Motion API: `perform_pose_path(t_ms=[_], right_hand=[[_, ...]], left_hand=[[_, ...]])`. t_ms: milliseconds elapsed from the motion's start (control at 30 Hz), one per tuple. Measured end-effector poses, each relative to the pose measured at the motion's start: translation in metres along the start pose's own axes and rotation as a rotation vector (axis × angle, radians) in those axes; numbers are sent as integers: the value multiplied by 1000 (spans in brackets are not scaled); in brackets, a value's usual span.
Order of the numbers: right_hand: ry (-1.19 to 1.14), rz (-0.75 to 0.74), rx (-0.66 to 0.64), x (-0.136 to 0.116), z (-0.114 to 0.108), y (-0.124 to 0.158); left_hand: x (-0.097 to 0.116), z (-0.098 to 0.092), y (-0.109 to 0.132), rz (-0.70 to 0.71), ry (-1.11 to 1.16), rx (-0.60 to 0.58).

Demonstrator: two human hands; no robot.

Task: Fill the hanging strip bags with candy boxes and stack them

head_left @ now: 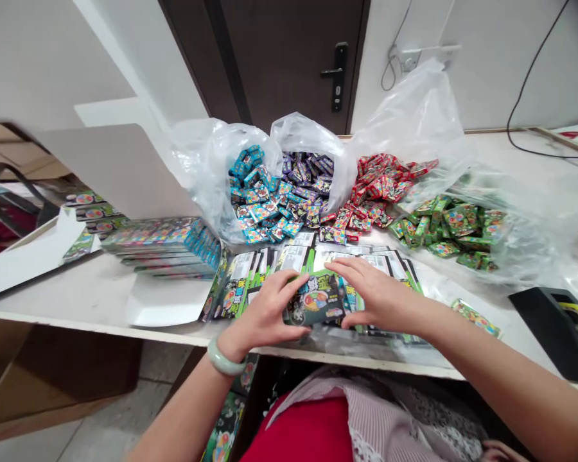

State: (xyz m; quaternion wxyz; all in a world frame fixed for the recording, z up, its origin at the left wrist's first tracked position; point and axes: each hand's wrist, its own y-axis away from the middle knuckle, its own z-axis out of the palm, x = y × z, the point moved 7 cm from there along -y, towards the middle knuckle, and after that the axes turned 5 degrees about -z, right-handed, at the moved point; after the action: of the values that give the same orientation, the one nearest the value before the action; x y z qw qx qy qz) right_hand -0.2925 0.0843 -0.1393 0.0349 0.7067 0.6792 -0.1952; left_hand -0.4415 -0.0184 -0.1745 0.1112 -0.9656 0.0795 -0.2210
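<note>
A small dark box with green lettering and a coloured round print (318, 305) is held between my hands, above the front part of the table. My left hand (270, 308) grips its left end, thumb and fingers at the top and bottom edges. Curved around the right end is my right hand (376, 292), fingertips on the upper edge and thumb by the lower corner. Directly behind lie flat dark printed packages (238, 282) in overlapping rows, some with white label sides (293, 256) up. Part of these packages is hidden under my hands.
Plastic bags spill small packets: blue (262, 212), purple (308, 173), red (380, 183) and green (462, 221). Left stands a stack of filled boxes (158, 247) beside a white carton flap (120, 167). A black tape dispenser (553, 327) and a loose green packet (476, 317) lie right.
</note>
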Motion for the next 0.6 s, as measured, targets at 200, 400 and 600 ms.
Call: perform_pose_path(t_ms=[200,400,600], right_hand=[[-294,288,355,12,5,8],[-842,485,408,21,28,20],[-557,452,281,28,21,45]], left_hand=[[4,-12,-3,-105,6,148],[15,-5,-14,-227,412,232],[24,62,-9,-440,1019,255]])
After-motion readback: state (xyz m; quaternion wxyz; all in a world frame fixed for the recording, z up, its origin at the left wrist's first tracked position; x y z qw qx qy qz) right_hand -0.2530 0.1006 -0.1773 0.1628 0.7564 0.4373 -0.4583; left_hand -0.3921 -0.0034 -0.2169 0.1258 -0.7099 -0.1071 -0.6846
